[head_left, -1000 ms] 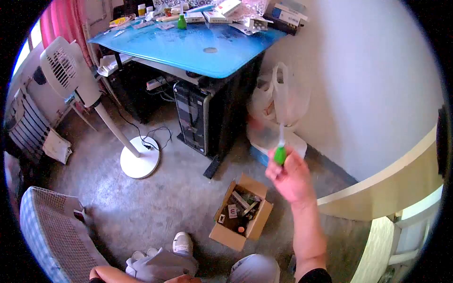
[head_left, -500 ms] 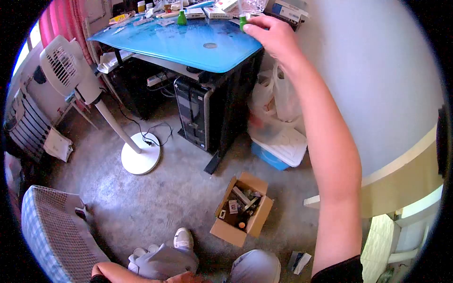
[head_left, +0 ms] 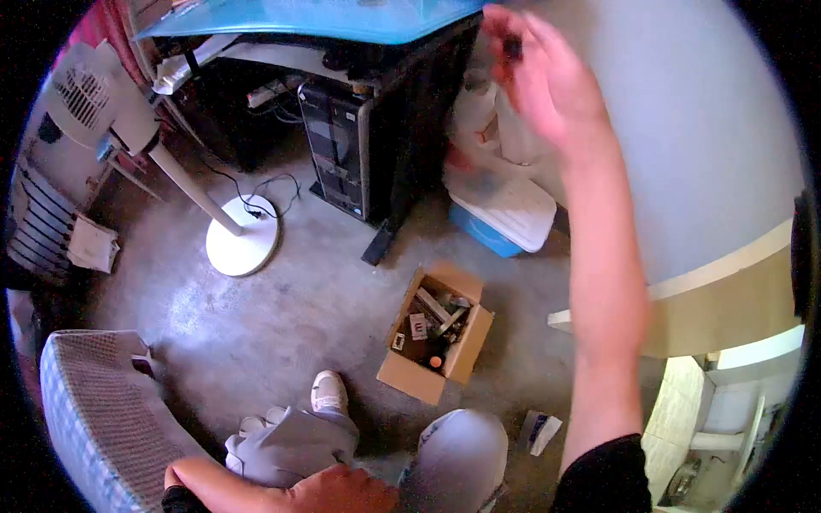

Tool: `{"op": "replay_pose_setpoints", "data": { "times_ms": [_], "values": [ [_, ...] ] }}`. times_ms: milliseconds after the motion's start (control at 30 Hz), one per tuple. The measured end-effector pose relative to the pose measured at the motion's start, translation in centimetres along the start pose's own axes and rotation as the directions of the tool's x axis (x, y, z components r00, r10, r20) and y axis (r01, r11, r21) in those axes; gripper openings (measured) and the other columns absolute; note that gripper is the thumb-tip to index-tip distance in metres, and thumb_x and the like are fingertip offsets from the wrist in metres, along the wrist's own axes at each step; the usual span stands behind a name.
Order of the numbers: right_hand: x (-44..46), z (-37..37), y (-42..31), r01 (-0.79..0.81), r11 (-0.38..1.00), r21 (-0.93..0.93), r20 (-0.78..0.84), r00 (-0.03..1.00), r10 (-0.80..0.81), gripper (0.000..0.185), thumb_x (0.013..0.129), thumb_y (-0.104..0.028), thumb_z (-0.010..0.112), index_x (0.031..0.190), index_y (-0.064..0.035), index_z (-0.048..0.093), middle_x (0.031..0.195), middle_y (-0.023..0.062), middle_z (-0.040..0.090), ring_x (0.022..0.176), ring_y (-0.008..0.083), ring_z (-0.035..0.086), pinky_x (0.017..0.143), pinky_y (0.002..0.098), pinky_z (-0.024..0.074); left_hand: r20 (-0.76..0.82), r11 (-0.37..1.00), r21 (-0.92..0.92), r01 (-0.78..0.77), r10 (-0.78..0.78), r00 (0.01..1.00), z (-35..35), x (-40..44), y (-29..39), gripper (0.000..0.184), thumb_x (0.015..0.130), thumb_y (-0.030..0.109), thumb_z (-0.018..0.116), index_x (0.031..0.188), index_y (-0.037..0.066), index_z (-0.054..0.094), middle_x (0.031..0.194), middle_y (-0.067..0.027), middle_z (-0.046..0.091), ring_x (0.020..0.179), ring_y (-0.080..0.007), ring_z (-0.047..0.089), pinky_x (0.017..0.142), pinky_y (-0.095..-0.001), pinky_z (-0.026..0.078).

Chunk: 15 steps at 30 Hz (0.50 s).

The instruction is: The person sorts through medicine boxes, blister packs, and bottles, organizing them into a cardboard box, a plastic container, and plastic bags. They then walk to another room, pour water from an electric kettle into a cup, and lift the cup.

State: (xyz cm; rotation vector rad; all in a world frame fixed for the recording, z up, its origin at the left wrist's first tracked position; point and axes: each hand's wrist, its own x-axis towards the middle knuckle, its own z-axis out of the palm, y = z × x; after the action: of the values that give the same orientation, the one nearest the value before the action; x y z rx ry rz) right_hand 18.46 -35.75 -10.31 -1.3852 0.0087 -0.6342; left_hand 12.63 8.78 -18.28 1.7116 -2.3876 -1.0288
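Note:
My right hand point(head_left: 547, 81) is raised near the right corner of the blue desk point(head_left: 342, 19), smeared by motion. Its fingers curl around a small dark thing point(head_left: 513, 48) whose kind I cannot make out. Down at the bottom edge, my left hand point(head_left: 346, 491) rests on my lap by the grey trousers point(head_left: 295, 449); its fingers are not clearly visible. On the floor between my knees and the desk sits an open cardboard box point(head_left: 409, 374), with small boxes and other odds and ends inside.
A white standing fan point(head_left: 248, 248) is at the left, its cord on the floor. A black computer tower point(head_left: 335, 154) stands under the desk. Right of it are plastic bags point(head_left: 505, 128) and a blue bin with a white lid point(head_left: 513, 214). A checked seat point(head_left: 103, 410) is lower left.
My view has tilted down, so most of the desktop has left it. My right hand has come away from the green small bottle-like thing at the desk's edge, now out of sight.

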Motion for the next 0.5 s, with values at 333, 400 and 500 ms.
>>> {"op": "replay_pose_setpoints", "data": {
  "times_ms": [333, 400, 500],
  "values": [
    [-18.5, -0.9, 10.4, -0.293, 0.819, 0.493, -0.126, 0.908, 0.401, 0.037, 0.095, -0.014, 0.047, 0.127, 0.0018, 0.053, 0.124, 0.0122, 0.059, 0.105, 0.0163, 0.054, 0.086, 0.0290, 0.0443, 0.105, 1.000, 0.013, 0.003, -0.004, 0.994, 0.7, 0.1, -0.6, 0.041, 0.071, 0.038, 0.053, 0.098, 0.009, 0.063, 0.092, -0.0118, 0.061, 0.081, -0.0261, 0.055, 0.072, -0.0393, 0.038],
    [-22.6, -1.1, 13.1, -0.351, 0.817, 0.458, -0.194, 0.857, 0.477, 0.031, 0.095, -0.007, 0.051, 0.124, 0.0009, 0.055, 0.119, 0.0114, 0.061, 0.097, 0.0145, 0.058, 0.079, 0.0273, 0.0470, 0.385, 0.994, -0.044, 0.103, -0.079, 0.920, 1.0, 0.5, -0.1, 0.079, 0.056, 0.064, 0.052, 0.113, 0.009, 0.058, 0.112, -0.0126, 0.056, 0.104, -0.0274, 0.048, 0.093, -0.0417, 0.029],
    [-30.2, -3.4, 17.6, -0.425, 0.709, 0.562, -0.228, 0.745, 0.627, 0.025, 0.096, -0.012, 0.054, 0.118, -0.0013, 0.060, 0.112, 0.0100, 0.064, 0.088, 0.0135, 0.059, 0.073, 0.0268, 0.0490, 0.504, 0.820, -0.456, 0.347, -0.083, 0.860, 2.2, 0.6, 0.5, 0.118, 0.041, 0.088, 0.051, 0.128, 0.009, 0.052, 0.130, -0.0129, 0.051, 0.127, -0.0280, 0.041, 0.114, -0.0433, 0.020]
  ]
}}
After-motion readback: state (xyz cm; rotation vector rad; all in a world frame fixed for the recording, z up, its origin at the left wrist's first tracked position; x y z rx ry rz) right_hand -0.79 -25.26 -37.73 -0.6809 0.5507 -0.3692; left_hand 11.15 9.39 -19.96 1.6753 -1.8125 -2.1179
